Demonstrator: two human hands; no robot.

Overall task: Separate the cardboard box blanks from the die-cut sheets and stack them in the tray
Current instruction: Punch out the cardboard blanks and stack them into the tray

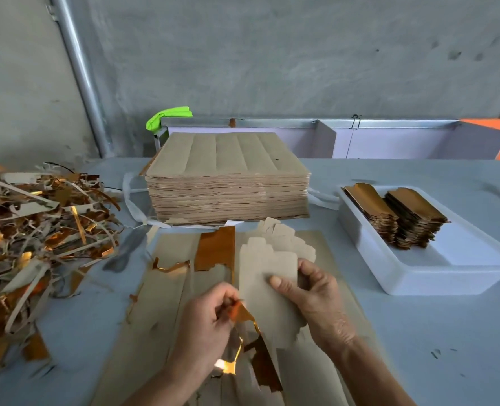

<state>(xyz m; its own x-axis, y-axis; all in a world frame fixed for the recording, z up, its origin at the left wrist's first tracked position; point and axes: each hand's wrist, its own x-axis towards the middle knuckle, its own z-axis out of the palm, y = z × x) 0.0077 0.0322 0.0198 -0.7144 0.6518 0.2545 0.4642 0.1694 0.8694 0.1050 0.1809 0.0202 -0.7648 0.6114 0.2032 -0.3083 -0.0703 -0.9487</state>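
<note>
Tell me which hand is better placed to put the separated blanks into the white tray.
The right hand. It already holds the blanks, and the white tray lies on its side of the table. The left hand pinches a gold scrap strip.

white tray (418, 276); blanks (412, 218) gold (grey backs).

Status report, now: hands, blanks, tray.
Right hand grips loose blanks. Left hand pinches gold scrap strip. Tray holds two stacks, unobstructed.
</note>
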